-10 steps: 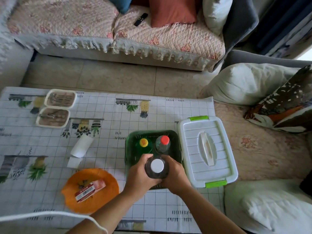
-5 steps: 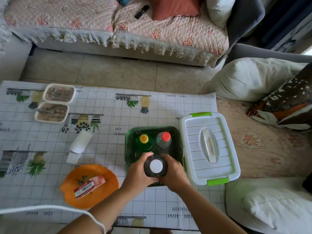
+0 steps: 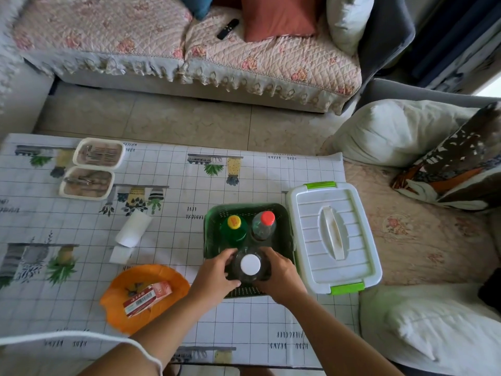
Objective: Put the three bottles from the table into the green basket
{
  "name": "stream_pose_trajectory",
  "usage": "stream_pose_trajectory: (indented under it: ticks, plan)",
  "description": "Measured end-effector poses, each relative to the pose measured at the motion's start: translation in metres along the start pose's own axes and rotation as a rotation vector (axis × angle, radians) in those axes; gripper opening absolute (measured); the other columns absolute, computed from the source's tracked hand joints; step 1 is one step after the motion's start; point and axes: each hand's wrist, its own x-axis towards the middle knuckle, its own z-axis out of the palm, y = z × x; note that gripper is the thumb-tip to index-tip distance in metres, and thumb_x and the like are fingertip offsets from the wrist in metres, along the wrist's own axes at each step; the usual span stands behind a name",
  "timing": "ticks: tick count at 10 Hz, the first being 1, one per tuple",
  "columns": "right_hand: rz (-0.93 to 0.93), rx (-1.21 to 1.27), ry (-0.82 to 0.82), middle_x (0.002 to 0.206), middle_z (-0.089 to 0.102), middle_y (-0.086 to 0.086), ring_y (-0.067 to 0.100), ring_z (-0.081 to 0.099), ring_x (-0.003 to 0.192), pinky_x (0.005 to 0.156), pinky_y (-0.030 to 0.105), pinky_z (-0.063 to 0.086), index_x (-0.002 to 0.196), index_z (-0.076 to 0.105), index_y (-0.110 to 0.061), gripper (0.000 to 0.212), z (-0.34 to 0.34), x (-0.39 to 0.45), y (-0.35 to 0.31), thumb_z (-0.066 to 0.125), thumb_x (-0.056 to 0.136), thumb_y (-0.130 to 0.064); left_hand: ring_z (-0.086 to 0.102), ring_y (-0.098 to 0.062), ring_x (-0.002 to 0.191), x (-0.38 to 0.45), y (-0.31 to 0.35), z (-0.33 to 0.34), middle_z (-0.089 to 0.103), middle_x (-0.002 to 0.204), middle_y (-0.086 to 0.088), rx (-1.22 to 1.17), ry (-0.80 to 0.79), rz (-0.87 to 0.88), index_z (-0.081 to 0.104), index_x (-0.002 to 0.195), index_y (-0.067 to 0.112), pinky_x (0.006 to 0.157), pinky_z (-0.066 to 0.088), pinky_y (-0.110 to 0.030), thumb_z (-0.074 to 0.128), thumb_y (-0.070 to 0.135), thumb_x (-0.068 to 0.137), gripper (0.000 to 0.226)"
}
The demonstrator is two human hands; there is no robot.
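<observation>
The green basket [image 3: 214, 226] stands on the table near its right end. Two bottles stand upright in its far half: a green one with a yellow cap [image 3: 234, 223] on the left and a clear one with a red cap [image 3: 267, 219] on the right. A dark bottle with a white cap [image 3: 250, 265] is upright in the basket's near half. My left hand [image 3: 217, 275] grips its left side and my right hand [image 3: 280, 275] grips its right side. The bottle's base is hidden by my hands.
A white lidded box with green clips [image 3: 333, 237] sits right of the basket. An orange plate [image 3: 173, 283] holding a small red carton [image 3: 147, 295] lies to the left, with a white roll [image 3: 132, 229] and two trays [image 3: 89, 169] farther left. A sofa and cushions surround the table.
Both hands and the white-capped bottle have sunk slightly lower into the basket's near half. The other two bottles have not moved.
</observation>
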Motion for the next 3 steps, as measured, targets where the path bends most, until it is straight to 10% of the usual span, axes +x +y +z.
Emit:
stream_pose_trajectory:
  ticks: [3]
  plan:
    - [0.063,-0.052,0.055,0.110,0.067,-0.002,0.013,0.058,0.090,0.087,0.033,0.055,0.124,0.052,-0.023,0.051,-0.013,-0.024,-0.014,0.075,0.079,-0.015,0.064,-0.016,0.105,-0.011,-0.004,-0.022,0.069,0.115,-0.002,0.099,-0.010,-0.048,0.055,0.123,0.017,0.089,0.056,-0.034,0.077,0.007,0.073,0.055]
